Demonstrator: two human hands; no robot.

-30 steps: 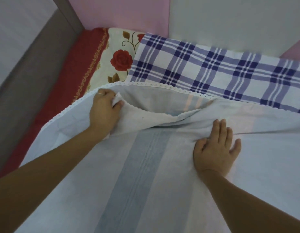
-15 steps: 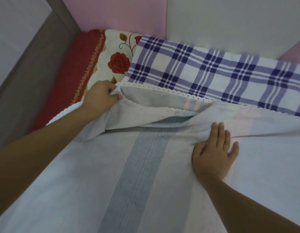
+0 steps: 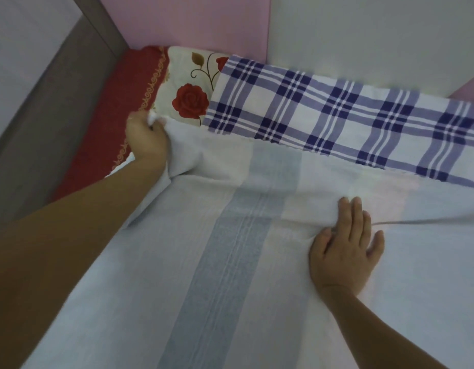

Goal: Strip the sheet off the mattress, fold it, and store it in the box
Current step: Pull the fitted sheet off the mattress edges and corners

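A pale blue-white sheet (image 3: pixel 230 275) with a darker grey-blue stripe down its middle covers most of the view. My left hand (image 3: pixel 146 137) grips its far left corner, pulled out toward the rose-printed cover. A folded band of the sheet runs from that corner across to the right. My right hand (image 3: pixel 346 246) lies flat on the sheet with fingers straight, pressing the edge of that fold. The box is not in view.
A blue-and-white plaid cloth (image 3: pixel 350 123) lies along the far side. Left of it are a cream cover with red roses (image 3: pixel 189 99) and a red border (image 3: pixel 118 123). A grey bed frame (image 3: pixel 49 102) runs down the left, with pink and white wall panels behind.
My left hand has carried the sheet corner outward to the far left, flattening the raised flap into a taut fold. My right hand stayed pressed on the sheet.
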